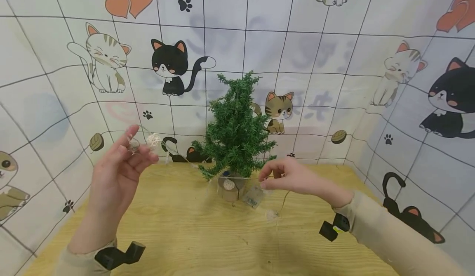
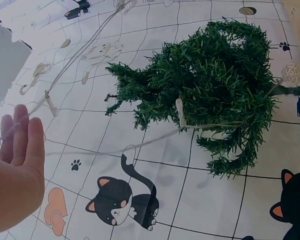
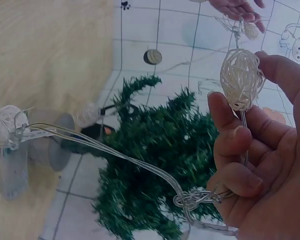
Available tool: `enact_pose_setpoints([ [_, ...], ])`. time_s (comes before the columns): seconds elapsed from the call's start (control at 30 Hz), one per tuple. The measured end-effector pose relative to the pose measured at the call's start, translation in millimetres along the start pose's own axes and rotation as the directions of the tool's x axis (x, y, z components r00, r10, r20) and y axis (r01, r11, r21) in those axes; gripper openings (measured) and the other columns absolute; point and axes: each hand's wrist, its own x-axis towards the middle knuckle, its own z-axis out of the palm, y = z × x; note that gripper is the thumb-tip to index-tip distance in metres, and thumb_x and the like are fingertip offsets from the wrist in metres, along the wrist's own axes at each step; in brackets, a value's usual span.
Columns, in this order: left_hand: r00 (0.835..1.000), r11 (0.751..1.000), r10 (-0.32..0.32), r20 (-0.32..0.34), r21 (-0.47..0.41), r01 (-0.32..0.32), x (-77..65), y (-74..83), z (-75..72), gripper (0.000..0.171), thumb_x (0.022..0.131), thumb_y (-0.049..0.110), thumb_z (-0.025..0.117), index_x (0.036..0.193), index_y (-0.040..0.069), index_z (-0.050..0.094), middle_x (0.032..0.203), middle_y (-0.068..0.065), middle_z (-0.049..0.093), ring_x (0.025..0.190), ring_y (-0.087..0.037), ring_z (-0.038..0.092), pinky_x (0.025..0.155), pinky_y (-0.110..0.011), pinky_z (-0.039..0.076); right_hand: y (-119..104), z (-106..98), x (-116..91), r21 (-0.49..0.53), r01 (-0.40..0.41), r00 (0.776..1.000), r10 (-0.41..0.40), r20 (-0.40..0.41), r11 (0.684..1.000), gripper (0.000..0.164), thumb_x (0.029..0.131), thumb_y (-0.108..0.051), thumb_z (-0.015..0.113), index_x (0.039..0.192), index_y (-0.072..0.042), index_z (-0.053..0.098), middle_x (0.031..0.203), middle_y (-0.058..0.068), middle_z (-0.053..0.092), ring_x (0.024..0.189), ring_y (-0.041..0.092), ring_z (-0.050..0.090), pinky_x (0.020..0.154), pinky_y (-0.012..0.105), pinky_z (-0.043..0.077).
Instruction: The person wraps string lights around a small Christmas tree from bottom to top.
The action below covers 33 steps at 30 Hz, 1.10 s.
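Observation:
A string of lights with pale woven balls stretches between the two hands, passing in front of a small green artificial tree. At the left, the raised left hand holds one end, a ball between thumb and index finger; its other fingers are loosely extended. To the right of the tree's base, the right hand pinches the string with curled fingers. Close up in the right wrist view, a woven ball sits between thumb and fingertips, and a knotted bundle of wire hangs beneath the fingers.
The tree stands in a round pale base on a wooden table. A clear battery box hangs or lies right of the base, near another woven ball. Cat-patterned cloth encloses the back and sides.

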Motion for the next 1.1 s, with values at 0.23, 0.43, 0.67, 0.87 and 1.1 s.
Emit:
enact_pose_setpoints([
  [0.23,0.999,0.981,-0.016,-0.048,0.192,0.025,16.6,2.0,12.6,0.044,0.104,0.008,0.038,0.148,0.001,0.033,0.124,-0.015,0.061,0.108,-0.027,0.064,0.098,-0.036,0.046,-16,-32,3,-0.065,-0.039,0.997,0.035,-0.068,0.997,0.013,0.09,-0.02,0.068,0.099,-0.01,0.07,0.073,0.002,0.061,0.057,0.014,0.042,0.056,0.028,0.037],
  [0.43,0.999,0.865,-0.009,-0.04,0.501,0.028,28.3,7.1,23.6,0.051,0.104,0.007,0.037,0.154,0.011,0.027,0.143,-0.014,0.042,0.116,-0.019,0.059,0.098,-0.027,0.044,-37,-55,7,-0.205,-0.081,0.991,0.057,-0.122,0.975,0.015,0.09,-0.026,0.07,0.1,-0.014,0.07,0.073,0.002,0.059,0.057,0.017,0.045,0.057,0.032,0.04],
  [0.67,1.0,0.743,0.017,-0.001,0.669,-0.012,40.4,19.4,31.9,0.05,0.104,0.012,0.043,0.152,0.021,0.033,0.149,-0.014,0.037,0.118,-0.017,0.057,0.098,-0.023,0.043,-52,-77,8,-0.305,-0.134,0.983,0.086,-0.163,0.943,0.017,0.091,-0.03,0.069,0.101,-0.016,0.069,0.072,0.003,0.059,0.058,0.019,0.046,0.058,0.035,0.041],
  [0.87,0.999,0.67,-0.05,0.003,0.742,0.031,54.9,24.1,38.5,0.057,0.104,0.02,0.045,0.155,0.025,0.021,0.153,-0.01,0.033,0.121,-0.014,0.055,0.098,-0.02,0.041,-54,-92,12,-0.402,-0.097,0.979,0.015,-0.203,0.91,0.021,0.091,-0.033,0.069,0.102,-0.015,0.069,0.088,-0.001,0.066,0.057,0.019,0.045,0.057,0.035,0.039],
  [1.1,0.994,0.546,-0.109,0.02,0.837,0.043,55.7,20.8,56.3,0.065,0.105,0.024,0.042,0.155,0.033,0.001,0.156,-0.003,0.03,0.124,-0.014,0.053,0.1,-0.019,0.038,-63,-108,18,-0.573,-0.091,0.97,-0.057,-0.235,0.814,0.02,0.09,-0.03,0.069,0.1,-0.013,0.069,0.096,-0.001,0.068,0.065,0.016,0.053,0.064,0.036,0.043],
])
